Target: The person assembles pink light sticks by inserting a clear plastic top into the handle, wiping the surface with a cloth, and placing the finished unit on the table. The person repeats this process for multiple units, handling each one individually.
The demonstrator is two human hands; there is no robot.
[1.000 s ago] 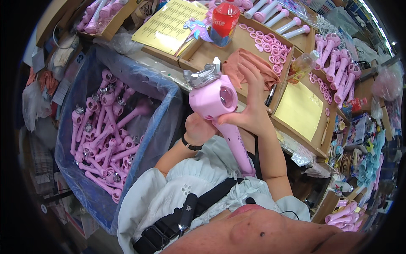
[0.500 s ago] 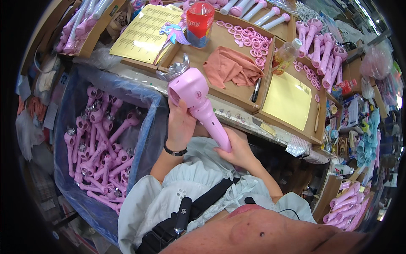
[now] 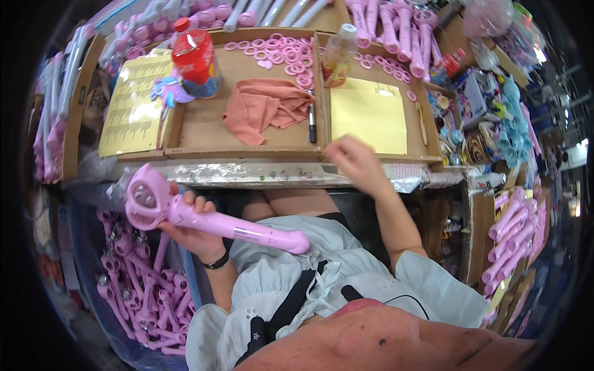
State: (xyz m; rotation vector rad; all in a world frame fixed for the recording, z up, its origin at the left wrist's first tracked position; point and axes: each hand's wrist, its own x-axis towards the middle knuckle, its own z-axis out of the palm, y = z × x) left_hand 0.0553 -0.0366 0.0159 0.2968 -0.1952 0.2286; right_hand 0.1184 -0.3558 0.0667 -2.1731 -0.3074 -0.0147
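Workbench [image 3: 247, 173] crowded: cardboard trays, pink rings [image 3: 281, 55], orange cloth [image 3: 263, 108], yellow sheet [image 3: 368, 114]. Left hand [image 3: 195, 226] fingers wrapped around pink wand [image 3: 204, 219], over lap. Right hand [image 3: 356, 162] blurred near tray edge, fingers unclear. Bin [image 3: 142, 290] of wands at left.

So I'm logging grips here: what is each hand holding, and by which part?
The left hand holds the pink wand by its handle, just below the round head. The right hand holds nothing, raised over the tray edge.

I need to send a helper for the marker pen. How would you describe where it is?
Find the shallow cardboard tray on the bench. Inside lies a crumpled salmon-pink cloth; the black marker pen lies just right of it, against the tray's right wall. It is the only dark, slim stick among pink parts.
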